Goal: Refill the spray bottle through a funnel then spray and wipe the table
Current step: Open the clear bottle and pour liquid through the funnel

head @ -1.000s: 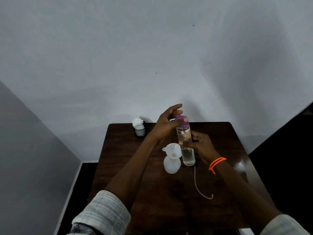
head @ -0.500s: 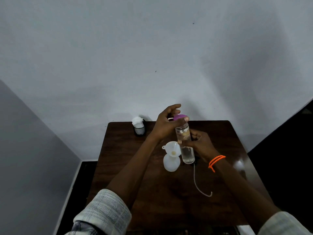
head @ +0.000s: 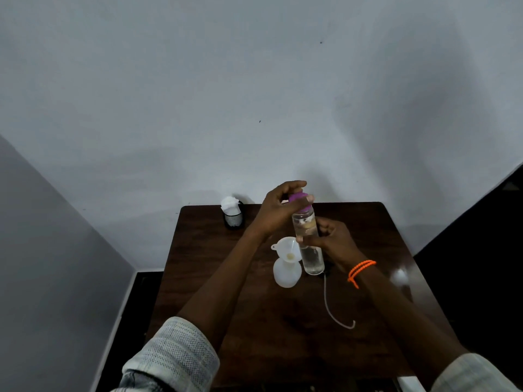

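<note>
Pretty early in this one, I'd say. Centre of the frame: the right hand [head: 332,241] grips the middle of a clear water bottle [head: 308,244], and the left hand [head: 278,210] is clamped on its purple cap [head: 298,200], probably unscrewing it. Just left of that, the white spray bottle [head: 286,274] stands on the table [head: 283,335] with the funnel [head: 287,248] already in its neck. Pouring, spraying and wiping all look still to do.
</note>
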The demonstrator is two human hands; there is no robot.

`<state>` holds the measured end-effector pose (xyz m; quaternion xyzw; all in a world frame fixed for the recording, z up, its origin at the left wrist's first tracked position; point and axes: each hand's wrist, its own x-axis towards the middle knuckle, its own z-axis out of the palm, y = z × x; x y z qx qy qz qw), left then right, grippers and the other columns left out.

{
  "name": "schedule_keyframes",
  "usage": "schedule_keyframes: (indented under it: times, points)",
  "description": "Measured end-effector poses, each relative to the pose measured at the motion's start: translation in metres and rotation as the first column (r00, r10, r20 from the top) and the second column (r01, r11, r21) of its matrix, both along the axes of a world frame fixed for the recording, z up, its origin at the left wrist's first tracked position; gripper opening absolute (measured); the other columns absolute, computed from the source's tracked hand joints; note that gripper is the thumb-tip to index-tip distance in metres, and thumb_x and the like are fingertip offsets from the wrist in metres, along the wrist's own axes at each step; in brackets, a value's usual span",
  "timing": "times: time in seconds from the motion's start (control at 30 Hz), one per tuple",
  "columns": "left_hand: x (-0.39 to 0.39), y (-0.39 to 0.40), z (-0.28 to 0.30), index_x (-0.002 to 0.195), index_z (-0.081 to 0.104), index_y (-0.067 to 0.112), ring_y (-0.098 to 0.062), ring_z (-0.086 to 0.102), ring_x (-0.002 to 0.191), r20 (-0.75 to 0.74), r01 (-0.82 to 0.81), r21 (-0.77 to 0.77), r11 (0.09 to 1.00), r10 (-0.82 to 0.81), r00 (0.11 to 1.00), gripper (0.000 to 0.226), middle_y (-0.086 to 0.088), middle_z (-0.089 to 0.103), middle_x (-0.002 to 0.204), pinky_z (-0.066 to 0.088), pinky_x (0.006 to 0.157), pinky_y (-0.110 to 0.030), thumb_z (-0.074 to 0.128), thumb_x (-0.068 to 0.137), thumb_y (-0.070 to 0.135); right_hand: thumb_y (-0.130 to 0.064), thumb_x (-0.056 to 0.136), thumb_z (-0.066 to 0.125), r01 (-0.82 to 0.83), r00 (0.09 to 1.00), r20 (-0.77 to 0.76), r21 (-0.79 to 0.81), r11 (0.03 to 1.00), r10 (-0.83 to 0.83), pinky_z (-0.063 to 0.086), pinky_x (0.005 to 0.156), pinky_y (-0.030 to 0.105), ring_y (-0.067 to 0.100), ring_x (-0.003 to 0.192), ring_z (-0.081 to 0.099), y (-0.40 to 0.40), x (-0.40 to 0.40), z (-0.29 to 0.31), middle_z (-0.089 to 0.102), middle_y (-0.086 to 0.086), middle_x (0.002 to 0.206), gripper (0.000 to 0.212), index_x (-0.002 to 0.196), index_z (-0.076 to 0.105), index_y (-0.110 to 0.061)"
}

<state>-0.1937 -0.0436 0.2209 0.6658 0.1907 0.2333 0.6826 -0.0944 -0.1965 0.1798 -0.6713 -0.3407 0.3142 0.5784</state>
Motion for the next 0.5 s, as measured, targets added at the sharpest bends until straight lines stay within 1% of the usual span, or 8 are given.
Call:
schedule_keyframes:
  times: [0.07, 0.13, 0.17, 0.27, 0.33, 0.4, 0.43, 0.5]
  points:
    - [-0.0004, 0.0018, -0.001, 0.128, 0.067, 0.014, -0.021, 0.065, 0.119, 0.025, 0.064, -0.076, 0.995, -0.062, 0.998, 0.046, -0.002, 0.069, 0.127, 0.054, 0.099, -0.036, 0.075, 0.083, 0.019, -0.005, 0.073, 0.087, 0.006, 1.0, -0.004, 0.005, 1.0, -0.006, 0.059, 0.091, 0.052, 0.033, 0.097, 0.074, -0.0001, -0.0001, 0.0004, 0.078, 0.013, 0.099, 0.032, 0.102, 0.077, -0.011]
    - [0.0002, 0.0042, -0.003, 0.126, 0.068, 0.008, -0.02, 0.067, 0.113, 0.032, 0.06, -0.035, 0.998, -0.058, 0.998, 0.043, -0.009, 0.071, 0.125, 0.055, 0.098, -0.035, 0.074, 0.084, 0.004, -0.004, 0.073, 0.086, 0.01, 1.0, -0.008, 0.006, 1.0, -0.01, 0.059, 0.091, 0.052, 0.033, 0.097, 0.074, -0.001, 0.0006, 0.0006, 0.078, 0.012, 0.099, 0.031, 0.102, 0.077, -0.011]
    - [0.0005, 0.0048, -0.0033, 0.123, 0.069, 0.007, -0.019, 0.069, 0.106, 0.032, 0.042, -0.005, 0.999, -0.042, 0.999, 0.042, -0.012, 0.072, 0.119, 0.056, 0.095, -0.035, 0.077, 0.082, 0.003, -0.004, 0.073, 0.086, 0.01, 1.0, -0.005, 0.003, 1.0, -0.01, 0.059, 0.091, 0.051, 0.032, 0.097, 0.074, -0.0017, 0.0011, 0.001, 0.078, 0.012, 0.1, 0.031, 0.102, 0.077, -0.011]
    - [0.0023, 0.0057, -0.0031, 0.112, 0.074, 0.009, -0.017, 0.071, 0.093, 0.054, -0.056, 0.019, 0.998, 0.055, 0.997, 0.044, -0.011, 0.076, 0.103, 0.058, 0.089, -0.038, 0.09, 0.071, 0.013, -0.005, 0.073, 0.086, 0.009, 1.0, 0.024, -0.01, 1.0, -0.008, 0.06, 0.09, 0.047, 0.028, 0.097, 0.074, -0.0036, 0.0025, 0.001, 0.078, 0.009, 0.1, 0.032, 0.103, 0.077, -0.013]
    - [0.0031, 0.0052, -0.0025, 0.107, 0.075, 0.01, -0.015, 0.072, 0.088, 0.063, -0.134, 0.006, 0.991, 0.133, 0.989, 0.045, -0.007, 0.077, 0.096, 0.059, 0.083, -0.034, 0.094, 0.068, 0.018, -0.005, 0.073, 0.086, 0.013, 0.999, 0.032, -0.013, 1.0, -0.013, 0.061, 0.088, 0.043, 0.025, 0.096, 0.075, -0.005, 0.0028, 0.0007, 0.079, 0.007, 0.099, 0.033, 0.104, 0.077, -0.013]
    - [0.0035, 0.0055, -0.0031, 0.105, 0.076, 0.011, -0.011, 0.072, 0.083, 0.078, -0.191, -0.002, 0.982, 0.191, 0.979, 0.044, -0.002, 0.078, 0.092, 0.057, 0.076, -0.027, 0.095, 0.067, 0.02, -0.005, 0.073, 0.086, 0.014, 0.999, 0.038, -0.017, 1.0, -0.013, 0.061, 0.087, 0.04, 0.023, 0.095, 0.075, -0.0061, 0.0034, 0.0002, 0.079, 0.006, 0.1, 0.034, 0.105, 0.077, -0.013]
    - [0.0032, 0.0062, -0.0028, 0.105, 0.076, 0.012, -0.01, 0.071, 0.083, 0.085, -0.201, -0.011, 0.98, 0.201, 0.976, 0.043, -0.002, 0.078, 0.092, 0.056, 0.075, -0.026, 0.095, 0.067, 0.02, -0.005, 0.073, 0.086, 0.014, 0.999, 0.036, -0.017, 1.0, -0.013, 0.061, 0.086, 0.038, 0.022, 0.095, 0.075, -0.0067, 0.004, -0.0002, 0.079, 0.006, 0.1, 0.035, 0.105, 0.076, -0.013]
    - [0.0019, 0.0066, -0.0023, 0.107, 0.075, 0.011, -0.012, 0.072, 0.087, 0.088, -0.197, -0.046, 0.979, 0.201, 0.976, 0.041, -0.004, 0.078, 0.095, 0.058, 0.078, -0.028, 0.093, 0.07, 0.019, -0.004, 0.073, 0.087, 0.014, 0.999, 0.031, -0.012, 1.0, -0.013, 0.06, 0.084, 0.036, 0.023, 0.095, 0.075, -0.0074, 0.0051, -0.0011, 0.079, 0.006, 0.1, 0.036, 0.106, 0.076, -0.012]
